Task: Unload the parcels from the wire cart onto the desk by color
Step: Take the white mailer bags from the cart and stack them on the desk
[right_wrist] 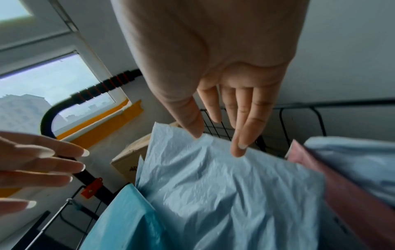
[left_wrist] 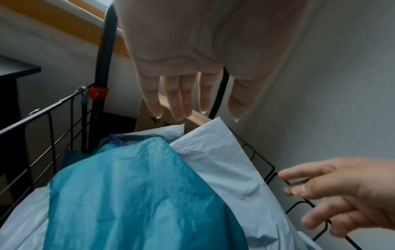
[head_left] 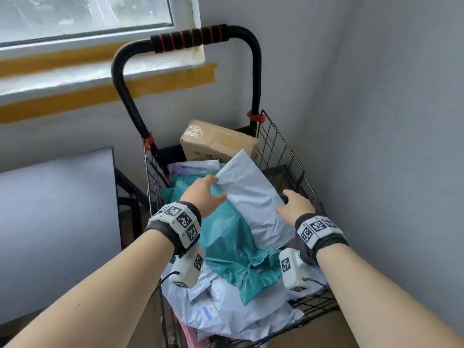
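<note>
The wire cart (head_left: 283, 156) holds stacked parcels. A pale blue parcel (head_left: 253, 197) lies on top at the pile's centre, a teal parcel (head_left: 226, 237) at its 8 o'clock, and a cardboard box (head_left: 216, 141) at 12 o'clock. The left hand (head_left: 203, 194) and right hand (head_left: 296, 207) hover over the pale parcel's edges, fingers extended and relaxed, gripping nothing. The desk (head_left: 57, 222) stands at the cart's 9 o'clock.

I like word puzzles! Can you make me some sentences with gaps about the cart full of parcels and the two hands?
1. The parcels sit in a black wire ____.
2. The cardboard box at the back of the load is coloured ____.
3. Both hands reach for a pale ____ bag, which lies partly over the teal bag.
4. The left hand has its fingers ____, gripping nothing.

Missing words: cart; brown; blue; open
</note>
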Tool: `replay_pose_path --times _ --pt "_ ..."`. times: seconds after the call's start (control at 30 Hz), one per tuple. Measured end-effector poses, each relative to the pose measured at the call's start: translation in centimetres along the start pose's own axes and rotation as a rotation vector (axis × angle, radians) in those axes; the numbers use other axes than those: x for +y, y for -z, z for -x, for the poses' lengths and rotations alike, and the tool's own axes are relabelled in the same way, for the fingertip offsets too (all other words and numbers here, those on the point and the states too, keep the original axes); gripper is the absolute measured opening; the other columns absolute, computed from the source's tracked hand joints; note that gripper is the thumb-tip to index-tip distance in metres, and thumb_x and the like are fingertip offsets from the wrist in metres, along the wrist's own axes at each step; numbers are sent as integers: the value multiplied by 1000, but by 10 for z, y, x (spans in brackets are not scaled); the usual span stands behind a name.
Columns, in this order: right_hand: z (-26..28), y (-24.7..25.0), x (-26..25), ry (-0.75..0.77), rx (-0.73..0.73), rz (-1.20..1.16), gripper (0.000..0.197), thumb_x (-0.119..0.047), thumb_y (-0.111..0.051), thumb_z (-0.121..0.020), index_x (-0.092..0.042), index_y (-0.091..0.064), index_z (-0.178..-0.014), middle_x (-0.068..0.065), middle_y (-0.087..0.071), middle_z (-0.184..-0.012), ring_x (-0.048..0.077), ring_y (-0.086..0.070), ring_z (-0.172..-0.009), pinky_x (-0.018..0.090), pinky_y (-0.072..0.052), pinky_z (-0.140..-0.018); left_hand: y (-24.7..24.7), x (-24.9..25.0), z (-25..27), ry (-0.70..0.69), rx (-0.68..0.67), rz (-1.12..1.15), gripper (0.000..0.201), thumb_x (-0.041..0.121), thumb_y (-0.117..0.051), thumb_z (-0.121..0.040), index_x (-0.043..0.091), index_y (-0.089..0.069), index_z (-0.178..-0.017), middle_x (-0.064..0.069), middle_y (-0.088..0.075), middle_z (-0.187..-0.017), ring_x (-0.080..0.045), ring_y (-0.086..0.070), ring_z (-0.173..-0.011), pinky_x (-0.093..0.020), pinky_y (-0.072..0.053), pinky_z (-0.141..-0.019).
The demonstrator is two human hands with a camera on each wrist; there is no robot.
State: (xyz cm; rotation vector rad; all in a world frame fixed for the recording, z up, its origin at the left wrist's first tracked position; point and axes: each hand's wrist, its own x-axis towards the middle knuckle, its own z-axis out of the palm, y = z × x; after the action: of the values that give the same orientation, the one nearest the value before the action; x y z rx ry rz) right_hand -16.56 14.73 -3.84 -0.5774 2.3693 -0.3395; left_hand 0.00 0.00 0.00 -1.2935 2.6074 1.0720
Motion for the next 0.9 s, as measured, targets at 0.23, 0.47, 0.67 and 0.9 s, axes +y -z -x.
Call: replay_pose_path --times 0.23,0.47,0.67,0.9 --pt "-13 -4 -1 -22 -58 10 70 -28 -59 -87 -19 -25 -148 9 -45 -143 30 -44 -129 39 -36 -106 -15 -4 -14 67 -37 23 50 32 -58 -89 19 -44 -135 -5 -48 -137 -20 -50 -121 -31 -41 -97" --pt "-11 -29 -23 73 -146 -319 66 -30 -77 -74 -12 -45 -129 4 -60 -118 24 -64 -90 37 -56 -76 -16 -21 -11 138 -64 26 48 32 -57 -90 17 -45 -134 -6 -47 -138 -20 -50 -123 -32 -40 -101" --pt "8 -21 -68 275 -61 -133 32 -3 -58 -79 -19 -51 -52 6 -58 -71 21 -55 -72 23 -36 -64 -4 -30 -6 140 -53 78 50 34 -56 -91 16 -44 -136 -7 -47 -140 -21 -50 -124 -33 -42 -101" --pt "35 41 -117 456 205 -367 13 0 -54 -76 1 -68 -75 -4 -46 -49 14 -42 -48 26 -33 -55 36 -25 2 83 61 185 46 34 -48 -96 9 -45 -135 -10 -53 -134 -23 -51 -122 -30 -37 -100"
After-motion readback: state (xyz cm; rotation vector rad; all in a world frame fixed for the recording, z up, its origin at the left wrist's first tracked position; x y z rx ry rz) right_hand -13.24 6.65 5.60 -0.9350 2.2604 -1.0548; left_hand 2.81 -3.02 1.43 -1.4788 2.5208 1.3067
